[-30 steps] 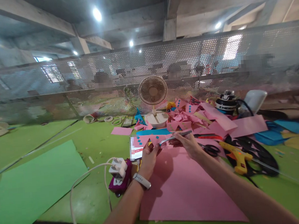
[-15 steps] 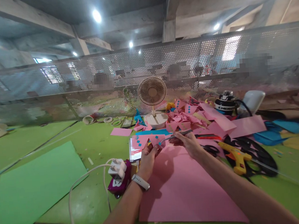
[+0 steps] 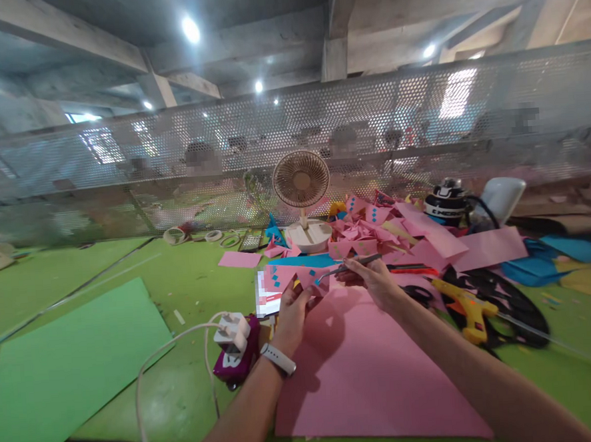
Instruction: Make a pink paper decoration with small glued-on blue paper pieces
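Frame centre: I see left hand (image 3: 292, 312) fingers pinching pink cutout (image 3: 305, 278) by lower edge, probably steadying it; right hand (image 3: 372, 281) fingers pinch tweezers (image 3: 335, 270), tip at blue square (image 3: 317, 282), likely for finer control.

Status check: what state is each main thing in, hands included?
Left hand: holding pink paper strip with blue diamonds
Right hand: holding grey metal tweezers, tips at a diamond
Round beige desk fan: upright; spinning unclear
Purple plastic power strip: white plug adapter inserted
Rectangular phone: screen lit, partly hidden
Yellow plastic glue gun: lying on its side
Large green paper sheet: flat
Large pink paper sheet: flat
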A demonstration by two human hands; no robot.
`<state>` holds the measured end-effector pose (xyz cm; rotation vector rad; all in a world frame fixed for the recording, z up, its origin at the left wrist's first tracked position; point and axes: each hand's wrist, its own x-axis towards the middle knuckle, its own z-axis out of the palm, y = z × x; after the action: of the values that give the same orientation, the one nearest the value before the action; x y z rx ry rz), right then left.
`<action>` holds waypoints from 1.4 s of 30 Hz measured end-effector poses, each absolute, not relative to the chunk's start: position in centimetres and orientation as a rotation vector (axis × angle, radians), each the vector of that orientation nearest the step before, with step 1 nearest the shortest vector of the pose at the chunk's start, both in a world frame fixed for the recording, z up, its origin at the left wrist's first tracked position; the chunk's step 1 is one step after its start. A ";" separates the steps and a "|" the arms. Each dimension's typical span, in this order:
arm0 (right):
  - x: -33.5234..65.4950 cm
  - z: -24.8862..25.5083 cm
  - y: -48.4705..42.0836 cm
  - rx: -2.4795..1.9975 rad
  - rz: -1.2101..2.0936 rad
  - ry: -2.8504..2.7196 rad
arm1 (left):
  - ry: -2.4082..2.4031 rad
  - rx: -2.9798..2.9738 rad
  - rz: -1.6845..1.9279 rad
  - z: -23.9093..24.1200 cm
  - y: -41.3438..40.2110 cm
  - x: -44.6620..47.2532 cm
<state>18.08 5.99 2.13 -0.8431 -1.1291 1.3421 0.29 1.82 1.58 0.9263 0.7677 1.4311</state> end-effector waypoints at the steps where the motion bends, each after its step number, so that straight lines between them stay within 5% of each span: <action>1: 18.1 2.1 6.0 -0.841 1.345 -1.130 | 0.774 0.926 1.430 1.5 1.8 0.3; 42: 18.1 3.0 5.8 -0.874 1.316 -1.127 | 0.811 0.858 1.431 1.0 2.1 0.1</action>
<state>18.10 5.76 2.96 -0.8741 -1.1272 1.3164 0.08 2.14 0.98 0.8577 0.8106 1.4310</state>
